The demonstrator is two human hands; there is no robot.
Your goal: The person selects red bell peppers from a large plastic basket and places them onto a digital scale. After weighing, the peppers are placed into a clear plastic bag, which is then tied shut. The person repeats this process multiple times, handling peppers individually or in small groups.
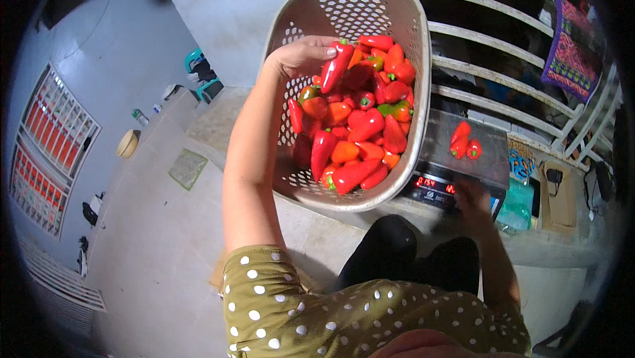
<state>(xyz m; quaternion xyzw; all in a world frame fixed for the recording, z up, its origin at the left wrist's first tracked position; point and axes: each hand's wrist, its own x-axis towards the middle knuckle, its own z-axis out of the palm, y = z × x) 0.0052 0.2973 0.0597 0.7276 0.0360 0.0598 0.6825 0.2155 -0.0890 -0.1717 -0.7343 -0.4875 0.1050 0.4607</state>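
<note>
My left hand [308, 56], thumb and fingers closed, grips a red pepper [337, 67] by its stem end, over the heap in a plastic basket [424, 105] with a perforated wall. Red and orange peppers [366, 124], some partly green, fill much of that basket. To its right, a digital scale [439, 129] with a dark platform and lit red digits carries a few red peppers [465, 140]. My right hand [469, 196] is blurred and in shadow at the scale's front edge, beside the display; its fingers are hard to make out.
White metal railings [496, 65] run behind the scale, with a patterned cloth [570, 50] over them. Right of the scale lie a green plastic bag [516, 209] and a cardboard tray [558, 199]. On the left stand a teal chair [211, 87] and a low ledge with a bowl [128, 143].
</note>
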